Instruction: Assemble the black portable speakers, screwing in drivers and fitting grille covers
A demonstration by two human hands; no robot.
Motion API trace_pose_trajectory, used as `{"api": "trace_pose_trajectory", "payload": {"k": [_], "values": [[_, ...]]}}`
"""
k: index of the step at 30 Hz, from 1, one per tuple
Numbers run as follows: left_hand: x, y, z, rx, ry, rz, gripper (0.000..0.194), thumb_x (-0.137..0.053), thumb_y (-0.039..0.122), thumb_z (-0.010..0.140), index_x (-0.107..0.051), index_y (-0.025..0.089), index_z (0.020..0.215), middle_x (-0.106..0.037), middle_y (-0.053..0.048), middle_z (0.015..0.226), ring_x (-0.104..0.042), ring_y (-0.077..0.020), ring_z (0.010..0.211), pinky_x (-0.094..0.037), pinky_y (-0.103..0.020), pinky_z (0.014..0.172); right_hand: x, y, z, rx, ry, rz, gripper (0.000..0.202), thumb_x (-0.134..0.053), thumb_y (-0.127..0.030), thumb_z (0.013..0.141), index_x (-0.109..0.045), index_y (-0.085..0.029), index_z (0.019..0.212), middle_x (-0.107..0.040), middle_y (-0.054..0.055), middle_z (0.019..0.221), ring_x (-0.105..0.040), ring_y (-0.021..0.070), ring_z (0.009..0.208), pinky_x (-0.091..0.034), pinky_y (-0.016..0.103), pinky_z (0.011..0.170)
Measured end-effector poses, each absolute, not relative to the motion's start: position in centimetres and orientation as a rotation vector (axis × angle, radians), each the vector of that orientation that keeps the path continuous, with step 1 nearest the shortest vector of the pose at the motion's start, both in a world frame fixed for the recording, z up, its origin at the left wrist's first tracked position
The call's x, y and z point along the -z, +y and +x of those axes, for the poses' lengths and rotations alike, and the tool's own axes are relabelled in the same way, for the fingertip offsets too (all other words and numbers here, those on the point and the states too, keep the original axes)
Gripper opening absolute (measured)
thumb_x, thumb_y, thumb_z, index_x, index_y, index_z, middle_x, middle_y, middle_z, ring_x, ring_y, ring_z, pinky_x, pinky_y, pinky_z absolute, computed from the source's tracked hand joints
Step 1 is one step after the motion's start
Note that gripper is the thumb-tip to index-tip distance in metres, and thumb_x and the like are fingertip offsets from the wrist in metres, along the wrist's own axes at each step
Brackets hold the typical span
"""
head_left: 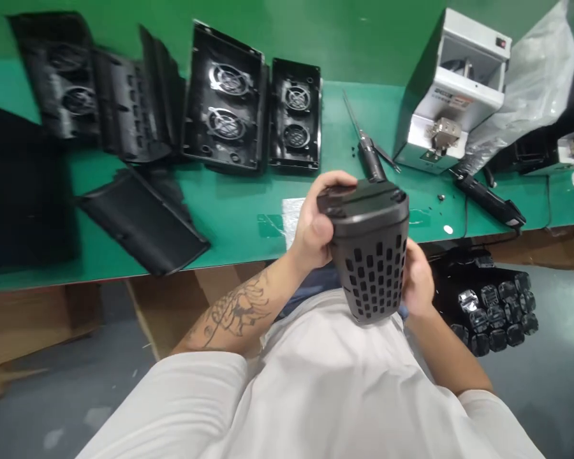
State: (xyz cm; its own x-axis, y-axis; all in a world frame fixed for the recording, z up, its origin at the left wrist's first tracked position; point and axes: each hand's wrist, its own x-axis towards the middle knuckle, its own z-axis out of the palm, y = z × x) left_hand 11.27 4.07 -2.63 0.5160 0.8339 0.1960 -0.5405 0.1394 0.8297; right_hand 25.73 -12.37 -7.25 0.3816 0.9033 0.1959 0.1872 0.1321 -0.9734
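A black box-shaped casing with rows of slots on its side is held up in front of my white shirt, near the front edge of the green table. My left hand grips its upper left side, thumb on the near face and fingers over the top edge. On the right side my right hand is closed round the casing, its fingertips hidden behind it. Just beyond the casing a black screwdriver lies on the table, its long thin shaft pointing away.
Open black housings with round fan grilles stand at the back. A black panel lies front left. A silver-and-black machine and another driver are on the right. Black parts sit below the table edge.
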Motion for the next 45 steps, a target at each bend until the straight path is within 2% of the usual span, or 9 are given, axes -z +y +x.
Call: {"api": "trace_pose_trajectory", "payload": {"k": [3,7,18,21,25,27,31,35,45], "values": [[2.6,2.5,6.9,-1.059,0.451,1.188,0.090,-0.093,0.084,0.068,-0.069,0.029,0.135,-0.076,-0.011,0.131,-0.077,-0.0352,0.123,-0.061,-0.049,0.111,4.3,-10.3,24.2,-0.654,-1.222,-1.145,0.065,-0.055,-0.071,0.127,-0.056,-0.010,0.148,-0.046,0.015,0.143,-0.051,0.0238,0.135,-0.051,0.038,0.121],[3.5,0.0,2.2,-1.124,0.576,1.346,0.098,-0.089,0.084,0.072,-0.061,0.034,0.151,-0.071,-0.013,0.144,-0.072,-0.0376,0.134,-0.057,-0.054,0.119,2.3,-7.4,21.1,-0.631,-1.381,-1.043,0.047,-0.053,-0.056,0.132,-0.057,-0.009,0.135,-0.051,0.011,0.125,-0.053,0.0170,0.120,-0.047,0.026,0.109],[6.6,-3.8,-9.2,-1.239,0.914,1.649,0.109,-0.090,0.082,0.074,-0.052,0.035,0.164,-0.063,-0.014,0.152,-0.067,-0.0380,0.141,-0.056,-0.056,0.121,6.6,-2.2,11.2,-0.738,-1.478,-0.791,0.050,-0.047,-0.050,0.133,-0.056,-0.004,0.117,-0.050,0.007,0.101,-0.052,0.0114,0.091,-0.049,0.017,0.087],[3.8,-4.8,-10.6,-1.066,0.989,1.603,0.099,-0.069,0.094,0.084,-0.058,0.031,0.159,-0.066,-0.016,0.151,-0.069,-0.0396,0.141,-0.058,-0.056,0.120,6.6,-2.2,10.4,-0.772,-1.546,-0.693,0.045,-0.048,-0.046,0.132,-0.056,-0.005,0.115,-0.049,0.006,0.097,-0.050,0.0107,0.087,-0.047,0.016,0.085],[-0.8,-5.0,-10.7,-0.642,1.326,1.817,0.048,-0.070,0.049,0.106,-0.065,0.029,0.149,-0.072,-0.012,0.146,-0.073,-0.0291,0.134,-0.061,-0.041,0.114,6.0,-2.2,9.9,-0.797,-1.637,-0.606,0.044,-0.045,-0.042,0.132,-0.055,-0.005,0.112,-0.049,0.005,0.094,-0.048,0.0102,0.083,-0.045,0.016,0.082],[-2.0,-4.9,-10.2,-0.473,1.415,1.964,0.037,-0.058,0.038,0.111,-0.067,0.026,0.145,-0.072,-0.012,0.143,-0.077,-0.0267,0.126,-0.065,-0.037,0.102,5.7,-2.1,9.6,-0.810,-1.645,-0.614,0.042,-0.043,-0.040,0.132,-0.054,-0.005,0.112,-0.047,0.005,0.092,-0.047,0.0098,0.081,-0.043,0.015,0.080],[-1.8,-4.7,-9.0,-0.472,1.530,2.277,0.034,-0.042,0.025,0.107,-0.069,0.015,0.124,-0.075,-0.018,0.134,-0.076,-0.0321,0.123,-0.065,-0.043,0.098,5.3,-2.0,8.9,-0.817,-1.655,-0.659,0.037,-0.042,-0.033,0.131,-0.054,-0.005,0.110,-0.050,0.005,0.094,-0.050,0.0099,0.083,-0.046,0.015,0.082],[-1.0,-4.5,-8.3,-0.506,1.573,2.303,0.031,-0.039,0.017,0.098,-0.067,0.017,0.113,-0.078,-0.012,0.114,-0.075,-0.0266,0.103,-0.063,-0.037,0.085,5.2,-2.2,8.4,-0.833,-1.674,-0.705,0.032,-0.039,-0.026,0.132,-0.055,-0.004,0.115,-0.055,0.007,0.102,-0.055,0.0104,0.090,-0.050,0.016,0.086],[-0.1,-5.0,-8.6,-0.433,1.643,2.181,0.034,-0.042,0.028,0.093,-0.069,0.019,0.110,-0.072,-0.012,0.112,-0.064,-0.0279,0.097,-0.051,-0.038,0.066,5.6,-3.1,9.5,-0.952,-1.777,-0.746,0.023,-0.041,-0.019,0.130,-0.057,-0.004,0.120,-0.056,0.008,0.109,-0.057,0.0115,0.098,-0.052,0.018,0.094]]}}
